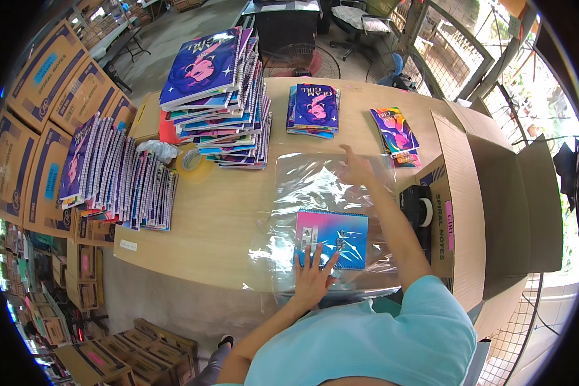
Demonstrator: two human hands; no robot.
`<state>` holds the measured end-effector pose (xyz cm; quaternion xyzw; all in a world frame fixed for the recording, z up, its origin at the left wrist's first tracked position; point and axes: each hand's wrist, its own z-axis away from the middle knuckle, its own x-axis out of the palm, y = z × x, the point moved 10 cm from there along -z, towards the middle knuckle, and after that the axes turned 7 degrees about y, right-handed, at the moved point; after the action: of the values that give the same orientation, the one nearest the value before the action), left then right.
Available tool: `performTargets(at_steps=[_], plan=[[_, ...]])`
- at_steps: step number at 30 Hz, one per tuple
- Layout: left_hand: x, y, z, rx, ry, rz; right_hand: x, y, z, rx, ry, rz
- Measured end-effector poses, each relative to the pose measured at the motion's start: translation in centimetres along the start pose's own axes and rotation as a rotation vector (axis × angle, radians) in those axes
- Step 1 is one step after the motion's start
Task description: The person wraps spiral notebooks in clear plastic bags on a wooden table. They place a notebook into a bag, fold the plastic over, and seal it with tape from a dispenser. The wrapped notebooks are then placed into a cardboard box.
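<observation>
A spiral notebook [352, 225] with a pink-and-blue cover lies near the table's front edge, amid a large sheet of clear plastic film [302, 183]. Glare streaks cross the cover; whether film covers it I cannot tell. My left hand [312, 280] rests on the notebook's lower left part, fingers spread. Stretched farther over the table, my right hand [357, 168] is at the film's far part with its index finger extended and nothing visibly held. Beyond it lies a short stack of purple-covered notebooks [315, 108]. Some smaller colourful booklets [395, 132] are to its right.
Tall notebook stacks [219, 103] and a leaning row of spiral notebooks [119, 174] occupy the table's left side. A tape roll [191, 159] lies beside them. At right stand an open carton [460, 206] and a black tape dispenser [416, 215]. Cartons [51, 141] are piled at left.
</observation>
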<state>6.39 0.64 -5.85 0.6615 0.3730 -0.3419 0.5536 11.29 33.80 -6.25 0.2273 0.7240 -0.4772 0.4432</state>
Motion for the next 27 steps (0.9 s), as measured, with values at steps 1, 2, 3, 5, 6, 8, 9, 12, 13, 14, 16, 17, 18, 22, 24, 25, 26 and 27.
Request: performTargets(at_steps=[1, 2, 3, 5, 6, 8, 9, 12, 13, 14, 16, 17, 18, 22, 24, 25, 26, 27], plan=[[-0.2, 0.1, -0.1, -0.004, 0.019, 0.010, 0.7, 0.7, -0.9, 0.046, -0.150, -0.011], [-0.4, 0.3, -0.4, 0.009, 0.030, 0.020, 1.2, 2.1, -2.2, 0.019, -0.303, -0.032], [-0.4, 0.3, -0.5, 0.009, 0.032, 0.002, 2.1, 1.9, -2.6, -0.022, -0.464, -0.059], [-0.5, 0.2, -0.5, -0.001, 0.037, -0.037, 1.6, 1.0, -3.4, -0.012, -0.451, -0.173], [-0.6, 0.2, -0.5, -0.012, 0.039, -0.041, 1.4, 0.1, -3.4, -0.010, -0.450, -0.230], [-0.7, 0.1, -0.7, -0.029, 0.042, -0.046, -0.1, -1.2, -2.9, -0.037, -0.327, -0.247], [-0.8, 0.0, -0.6, -0.035, 0.054, -0.053, -0.8, -1.9, -2.6, -0.049, -0.264, -0.255], [-0.6, 0.1, -0.2, -0.030, 0.084, -0.071, -1.5, -4.1, -0.9, -0.233, -0.234, -0.189], [-0.5, 0.2, -0.2, -0.018, 0.088, -0.081, -0.9, -3.9, -0.3, -0.213, -0.300, -0.126], [-0.6, 0.3, -0.2, -0.001, 0.097, -0.095, -0.5, -3.8, -0.2, -0.194, -0.359, -0.064], [-0.6, 0.7, -0.4, 0.019, 0.117, -0.120, -0.9, -3.5, 0.4, -0.175, -0.389, 0.004], [-0.7, 0.5, -0.3, 0.008, 0.143, -0.127, -1.1, -4.8, 1.3, -0.184, -0.378, 0.007], [-0.8, 0.6, -0.2, 0.000, 0.168, -0.126, -1.4, -5.6, 2.5, -0.187, -0.369, 0.014], [-0.6, 1.3, -0.4, 0.016, 0.135, -0.092, -2.8, -7.3, 6.5, -0.309, -0.233, 0.180], [-1.7, 1.9, -0.3, 0.006, 0.169, -0.111, -3.4, -8.7, 9.7, -0.397, -0.122, 0.232], [-1.5, 2.0, -0.3, -0.020, 0.117, -0.106, -3.3, -9.3, 11.2, -0.409, -0.103, 0.222], [-0.9, 2.2, 0.2, -0.028, 0.101, -0.130, -3.1, -10.1, 12.9, -0.422, -0.087, 0.213], [-0.1, 2.2, 0.7, -0.042, 0.090, -0.159, -2.7, -11.1, 14.6, -0.444, -0.069, 0.201]])
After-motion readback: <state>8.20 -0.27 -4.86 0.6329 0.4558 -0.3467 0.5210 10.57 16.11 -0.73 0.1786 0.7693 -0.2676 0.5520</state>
